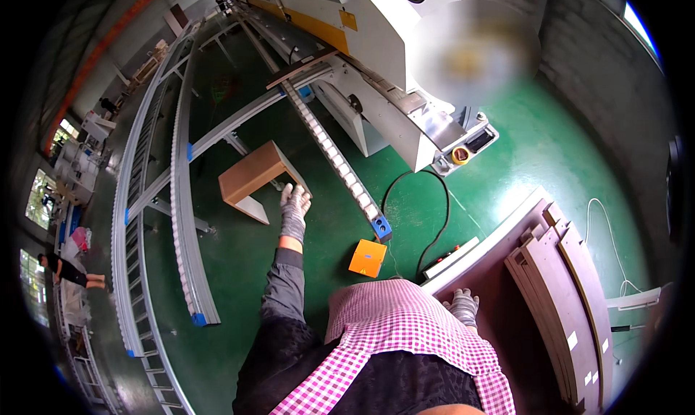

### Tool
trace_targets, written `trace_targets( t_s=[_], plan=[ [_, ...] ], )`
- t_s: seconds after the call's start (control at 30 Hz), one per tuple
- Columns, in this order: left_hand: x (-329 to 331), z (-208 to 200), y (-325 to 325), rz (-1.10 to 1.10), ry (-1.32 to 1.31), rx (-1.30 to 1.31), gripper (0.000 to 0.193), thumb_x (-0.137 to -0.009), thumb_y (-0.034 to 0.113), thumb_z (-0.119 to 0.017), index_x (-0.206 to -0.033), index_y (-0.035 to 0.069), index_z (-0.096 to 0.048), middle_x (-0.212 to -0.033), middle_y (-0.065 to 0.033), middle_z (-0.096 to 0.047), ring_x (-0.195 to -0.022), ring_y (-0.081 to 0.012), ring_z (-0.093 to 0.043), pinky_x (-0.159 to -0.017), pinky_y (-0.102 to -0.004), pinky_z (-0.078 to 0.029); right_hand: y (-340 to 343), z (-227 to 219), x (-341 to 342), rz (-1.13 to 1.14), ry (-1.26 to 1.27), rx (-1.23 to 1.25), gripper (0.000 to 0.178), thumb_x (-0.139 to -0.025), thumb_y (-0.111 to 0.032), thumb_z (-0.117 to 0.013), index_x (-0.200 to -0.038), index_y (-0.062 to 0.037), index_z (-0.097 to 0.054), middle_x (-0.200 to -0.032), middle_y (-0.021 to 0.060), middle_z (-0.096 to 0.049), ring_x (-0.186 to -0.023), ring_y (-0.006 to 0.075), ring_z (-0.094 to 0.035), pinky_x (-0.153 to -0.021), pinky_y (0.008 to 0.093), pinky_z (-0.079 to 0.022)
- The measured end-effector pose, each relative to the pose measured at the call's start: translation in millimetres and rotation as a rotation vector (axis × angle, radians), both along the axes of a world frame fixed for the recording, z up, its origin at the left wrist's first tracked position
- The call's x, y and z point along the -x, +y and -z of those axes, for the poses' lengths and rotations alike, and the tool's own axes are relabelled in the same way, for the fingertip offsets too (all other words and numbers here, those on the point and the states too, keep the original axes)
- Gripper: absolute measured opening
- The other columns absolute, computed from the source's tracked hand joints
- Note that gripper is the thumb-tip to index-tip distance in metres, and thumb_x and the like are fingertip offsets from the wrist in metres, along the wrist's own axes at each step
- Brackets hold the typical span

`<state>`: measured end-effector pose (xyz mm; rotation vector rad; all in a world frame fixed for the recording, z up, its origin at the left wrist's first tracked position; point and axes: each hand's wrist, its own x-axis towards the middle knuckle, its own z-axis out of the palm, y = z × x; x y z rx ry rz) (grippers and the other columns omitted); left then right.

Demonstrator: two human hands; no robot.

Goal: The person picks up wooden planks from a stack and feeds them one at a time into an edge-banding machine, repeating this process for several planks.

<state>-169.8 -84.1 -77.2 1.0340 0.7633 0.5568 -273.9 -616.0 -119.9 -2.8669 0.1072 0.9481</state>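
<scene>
Gloved left fingers (289,192) at open-sided brown box (250,173)

Orange box (368,259) on green floor (552,154)

Exposure: green floor (532,144) reads bright, grey wall (601,75) dim | Light: enters by windows (38,198) at left, bright opening (641,31) upper right | Glare: whitens floor at right | Shade: darkens floor between rails (189,252) | Blur: round patch (470,53) hides detail | Distortion: rails bow; corners black
</scene>
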Motion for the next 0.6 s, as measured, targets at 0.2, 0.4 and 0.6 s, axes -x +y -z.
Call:
trace_targets(
  t_s=[0.2,0.4,0.6],
  plan=[
    [-95.2,-0.3,64.5,0.013,-0.035,-0.003,0.063,-0.094,0.028,-0.071,-0.146,0.017,-0.037,-0.142,-0.0183,-0.052,-0.123,-0.0361,-0.058,-0.102,-0.0507,-0.048,10.4,-3.7,-21.0,0.056,0.095,0.056,0.064,-0.085,-0.043,-0.068,-0.137,-0.0073,-0.056,-0.147,0.0191,-0.048,-0.136,0.0318,-0.049,-0.118,0.0474,-0.03],
    [-180.9,-9.5,123.3,-0.054,-0.019,0.008,0.076,-0.089,0.039,-0.077,-0.148,0.018,-0.033,-0.142,-0.016,-0.049,-0.124,-0.0353,-0.055,-0.106,-0.0523,-0.043,16.5,6.9,-32.8,0.217,0.145,0.08,0.067,-0.084,-0.043,-0.071,-0.14,-0.0097,-0.054,-0.148,0.0179,-0.046,-0.136,0.0398,-0.046,-0.114,0.0466,-0.038],
    [-249.8,-8.7,174.5,-0.052,0.013,-0.005,0.11,-0.085,0.047,-0.079,-0.162,0.017,-0.006,-0.159,-0.0198,-0.03,-0.143,-0.0393,-0.038,-0.116,-0.0531,-0.032,22.5,13.7,-35.4,0.309,0.131,0.04,0.065,-0.082,-0.04,-0.072,-0.136,-0.0076,-0.057,-0.145,0.0194,-0.048,-0.132,0.041,-0.048,-0.112,0.0478,-0.04]
  ],
)
